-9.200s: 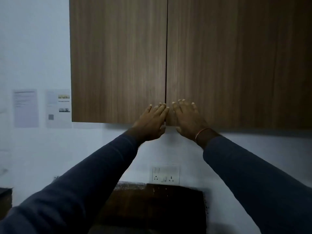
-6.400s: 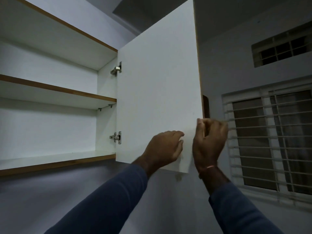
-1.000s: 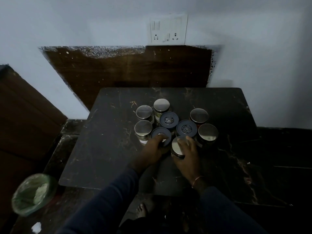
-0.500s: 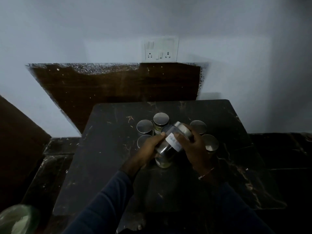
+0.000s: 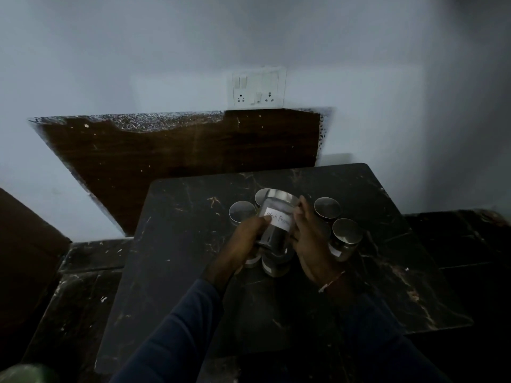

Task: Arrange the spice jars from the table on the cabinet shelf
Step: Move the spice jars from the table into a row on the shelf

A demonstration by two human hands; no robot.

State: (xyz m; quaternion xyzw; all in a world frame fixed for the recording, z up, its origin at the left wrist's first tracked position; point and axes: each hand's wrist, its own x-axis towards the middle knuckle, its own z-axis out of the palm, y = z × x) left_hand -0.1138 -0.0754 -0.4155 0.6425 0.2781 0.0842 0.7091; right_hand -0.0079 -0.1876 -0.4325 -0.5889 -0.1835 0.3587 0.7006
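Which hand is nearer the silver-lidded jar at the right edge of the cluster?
The right hand. It sits just left of that silver-lidded jar, gripping the labelled jar. The left hand is farther off, on the labelled jar's opposite side.

Jar (image 5: 276, 219) is sitting between left hand (image 5: 244, 239) & right hand (image 5: 309, 239), above the counter (image 5: 193, 244). Other jars are standing on the counter: one (image 5: 242, 212) left of it, two (image 5: 327, 208) (image 5: 347, 231) right, more underneath. Socket (image 5: 257, 89) is sitting on the wall behind.
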